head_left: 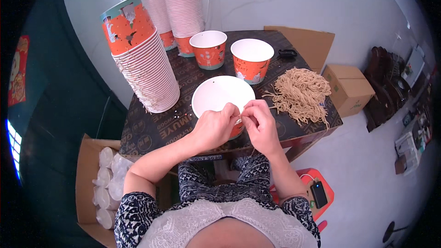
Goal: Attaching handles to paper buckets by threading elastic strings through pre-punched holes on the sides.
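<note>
A white-lined paper bucket (pixel 223 93) with an orange printed outside stands at the table's near edge. Over its near rim, my left hand (pixel 215 127) and my right hand (pixel 260 126) meet, both closed with the fingertips pinched together. What lies between the fingertips is too small to make out. Below my right hand a thin strand seems to hang. To the right of the bucket lies a loose heap of beige cords (pixel 301 94). Two more orange buckets, one at the back (pixel 209 55) and another to its right (pixel 251 64), stand upright behind.
A tall leaning stack of buckets (pixel 146 71) rises at the left of the dark table (pixel 151 133). Wrapped stacks (pixel 183 7) stand at the back. An open carton (pixel 87 181) of white lids is at lower left; a red stool (pixel 328 202) bears a black device (pixel 318 194).
</note>
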Demonstrator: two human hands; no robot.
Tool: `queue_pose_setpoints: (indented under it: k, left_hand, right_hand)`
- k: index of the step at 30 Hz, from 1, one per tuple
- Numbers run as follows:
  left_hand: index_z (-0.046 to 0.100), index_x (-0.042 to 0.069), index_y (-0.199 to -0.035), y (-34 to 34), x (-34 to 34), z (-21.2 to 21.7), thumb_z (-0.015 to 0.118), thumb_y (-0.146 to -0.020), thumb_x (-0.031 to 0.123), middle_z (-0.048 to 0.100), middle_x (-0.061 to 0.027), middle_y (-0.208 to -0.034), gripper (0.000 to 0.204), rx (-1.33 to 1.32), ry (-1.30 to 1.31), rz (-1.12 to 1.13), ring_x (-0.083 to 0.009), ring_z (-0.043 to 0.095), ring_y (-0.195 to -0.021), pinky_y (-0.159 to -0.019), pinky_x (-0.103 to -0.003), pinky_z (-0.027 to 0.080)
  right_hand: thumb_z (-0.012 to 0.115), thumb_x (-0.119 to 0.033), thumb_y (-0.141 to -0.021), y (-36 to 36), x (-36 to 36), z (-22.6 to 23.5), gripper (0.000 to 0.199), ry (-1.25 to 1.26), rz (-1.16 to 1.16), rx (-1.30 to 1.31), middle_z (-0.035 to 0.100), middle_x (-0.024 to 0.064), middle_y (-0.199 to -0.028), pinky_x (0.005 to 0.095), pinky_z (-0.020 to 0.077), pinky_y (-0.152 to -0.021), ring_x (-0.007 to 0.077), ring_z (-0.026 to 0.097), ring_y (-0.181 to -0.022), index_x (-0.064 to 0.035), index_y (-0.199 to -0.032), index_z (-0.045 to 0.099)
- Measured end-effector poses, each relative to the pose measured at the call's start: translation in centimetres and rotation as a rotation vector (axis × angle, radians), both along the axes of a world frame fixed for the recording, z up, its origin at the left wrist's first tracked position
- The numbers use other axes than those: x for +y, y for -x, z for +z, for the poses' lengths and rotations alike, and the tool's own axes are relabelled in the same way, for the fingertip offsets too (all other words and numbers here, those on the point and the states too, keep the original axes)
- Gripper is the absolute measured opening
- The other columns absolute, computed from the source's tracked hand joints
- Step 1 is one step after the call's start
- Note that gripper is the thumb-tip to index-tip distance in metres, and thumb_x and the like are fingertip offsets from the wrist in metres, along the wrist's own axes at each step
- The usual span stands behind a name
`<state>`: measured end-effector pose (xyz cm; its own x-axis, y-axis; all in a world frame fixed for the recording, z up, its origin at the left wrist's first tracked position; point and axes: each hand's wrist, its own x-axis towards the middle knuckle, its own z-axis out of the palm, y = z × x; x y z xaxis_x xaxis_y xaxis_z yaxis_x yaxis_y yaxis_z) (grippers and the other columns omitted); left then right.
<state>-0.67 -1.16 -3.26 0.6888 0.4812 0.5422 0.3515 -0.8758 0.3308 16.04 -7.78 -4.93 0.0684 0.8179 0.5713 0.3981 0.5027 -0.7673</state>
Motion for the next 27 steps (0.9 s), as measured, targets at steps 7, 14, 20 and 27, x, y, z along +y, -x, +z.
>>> queue_pose_setpoints:
  k: [7, 14, 20, 27]
  left_hand:
    - [0.052, -0.001, -0.091, -0.7, -0.4, 1.5, 0.056, -0.091, 0.004, 0.065, -0.0191, -0.071, 0.006, -0.078, 0.283, 0.035, -0.0364, 0.068, -0.066, -0.058, -0.041, 0.052]
    - [0.055, -0.003, -0.085, -1.0, 0.2, 1.0, 0.057, -0.088, 0.004, 0.064, -0.0182, -0.066, 0.008, -0.096, 0.248, 0.174, -0.0328, 0.068, -0.064, -0.058, -0.04, 0.052]
    - [0.06, -0.004, -0.084, -1.0, 0.3, 2.2, 0.062, -0.085, 0.006, 0.066, -0.0187, -0.068, 0.01, -0.025, 0.335, 0.209, -0.0295, 0.069, -0.064, -0.058, -0.038, 0.052]
    - [0.061, 0.001, -0.086, -0.1, 0.0, 2.0, 0.063, -0.082, 0.006, 0.065, -0.0175, -0.075, 0.007, -0.015, 0.098, 0.084, -0.0371, 0.066, -0.069, -0.062, -0.045, 0.052]
  right_hand:
    - [0.065, 0.003, -0.082, 1.4, -0.9, -1.6, 0.011, -0.382, -0.333, -0.277, 0.052, 0.015, -0.104, 0.0398, 0.0519, -0.064, 0.0324, 0.062, -0.081, -0.0003, -0.09, 0.057]
    - [0.065, 0.005, -0.082, 1.4, -2.0, -2.3, 0.011, -0.362, -0.278, -0.361, 0.052, 0.0154, -0.103, 0.0389, 0.0522, -0.059, 0.0313, 0.063, -0.074, 0.002, -0.089, 0.057]
    - [0.067, 0.007, -0.079, 1.0, -1.3, -2.0, 0.016, -0.436, -0.334, -0.344, 0.056, 0.0158, -0.099, 0.0367, 0.0509, -0.063, 0.0297, 0.062, -0.076, 0.0008, -0.092, 0.058]
    - [0.066, 0.005, -0.084, 1.3, -0.2, -2.6, 0.012, -0.422, -0.303, -0.217, 0.06, 0.0084, -0.069, 0.0304, 0.0486, -0.056, 0.0215, 0.062, -0.059, 0.0, -0.094, 0.06]
